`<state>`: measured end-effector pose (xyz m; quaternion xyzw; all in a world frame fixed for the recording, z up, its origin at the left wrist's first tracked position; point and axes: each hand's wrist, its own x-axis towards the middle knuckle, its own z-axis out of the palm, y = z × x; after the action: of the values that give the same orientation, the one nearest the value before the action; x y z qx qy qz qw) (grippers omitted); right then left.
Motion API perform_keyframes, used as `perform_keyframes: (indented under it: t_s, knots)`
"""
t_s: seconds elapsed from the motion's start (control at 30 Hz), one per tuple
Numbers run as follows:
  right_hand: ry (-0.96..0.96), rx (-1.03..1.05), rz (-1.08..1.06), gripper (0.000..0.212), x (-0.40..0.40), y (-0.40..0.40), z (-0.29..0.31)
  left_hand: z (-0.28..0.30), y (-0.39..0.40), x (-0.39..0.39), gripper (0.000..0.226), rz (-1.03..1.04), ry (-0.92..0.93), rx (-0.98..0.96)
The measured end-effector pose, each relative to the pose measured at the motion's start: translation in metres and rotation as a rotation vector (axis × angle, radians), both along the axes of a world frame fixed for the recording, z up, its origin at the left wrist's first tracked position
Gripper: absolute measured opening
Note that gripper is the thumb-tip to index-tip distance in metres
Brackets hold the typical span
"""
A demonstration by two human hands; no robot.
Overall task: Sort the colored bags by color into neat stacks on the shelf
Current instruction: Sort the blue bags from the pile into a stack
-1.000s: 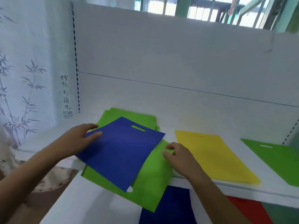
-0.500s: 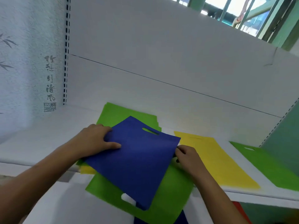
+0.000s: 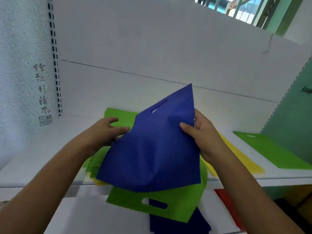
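Head view is showing the sorting at an early stage. The right hand (image 3: pixel 205 135) is pinching the blue bag (image 3: pixel 152 149) by its right edge, thumb on top and fingers behind, and holding it tilted up above the mixed pile (image 3: pixel 157 205) at the shelf's (image 3: pixel 33 159) front edge. The left hand (image 3: pixel 103 132) is lying just beside the bag's left edge over the green bags, fingers loosely spread and gripping nothing that I can see. A yellow bag (image 3: pixel 236 157) and a green bag (image 3: pixel 278 152) are lying singly further right on the shelf, each likely the start of a stack. No blue stack is showing on the shelf. Green and yellow bags are waiting in the pile, some overhanging the edge; blue and red ones are lying lower down.
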<state>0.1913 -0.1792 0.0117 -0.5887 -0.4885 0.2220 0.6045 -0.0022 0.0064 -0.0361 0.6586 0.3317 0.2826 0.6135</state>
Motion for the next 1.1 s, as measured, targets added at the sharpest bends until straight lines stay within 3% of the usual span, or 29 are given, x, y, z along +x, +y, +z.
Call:
perform_keyframes:
  t_s: [0.03,0.1,0.2,0.3,0.5,0.63,0.77,0.9,0.97,1.1]
  knots:
    - [0.03,0.035,0.055,0.037,0.0,-0.009,0.011,0.008,-0.003,0.001,0.062,-0.075,-0.092,-0.166]
    - [0.083,0.105,0.139,0.04,0.002,-0.026,0.03,0.021,-0.009,0.009,0.073,-0.184,-0.203,-0.378]
    - [0.106,0.164,0.178,0.046,0.01,-0.049,0.042,0.036,-0.03,0.034,0.071,-0.264,-0.111,-0.34]
    - [0.191,0.235,0.177,0.048,0.027,-0.078,0.042,0.038,-0.061,0.062,0.085,-0.331,-0.038,-0.196]
    - [0.307,0.278,0.148,0.045,0.082,-0.153,0.029,0.035,-0.143,0.114,0.038,-0.481,-0.213,-0.456]
    - [0.365,0.128,-0.013,0.031,0.126,-0.21,0.002,0.03,-0.184,0.151,0.031,-0.21,-0.345,-0.309]
    - [0.451,-0.126,-0.105,0.036,0.161,-0.273,-0.053,0.023,-0.22,0.187,0.018,-0.024,-0.344,0.018]
    - [0.425,-0.192,-0.208,0.031,0.18,-0.324,-0.109,0.005,-0.25,0.228,0.014,-0.016,-0.231,0.25]
    - [0.368,-0.208,-0.299,0.014,0.192,-0.347,-0.128,-0.011,-0.27,0.25,0.015,-0.036,-0.172,0.305]
    - [0.347,-0.32,-0.438,0.008,0.212,-0.388,-0.173,-0.053,-0.312,0.292,0.017,-0.052,-0.079,0.383]
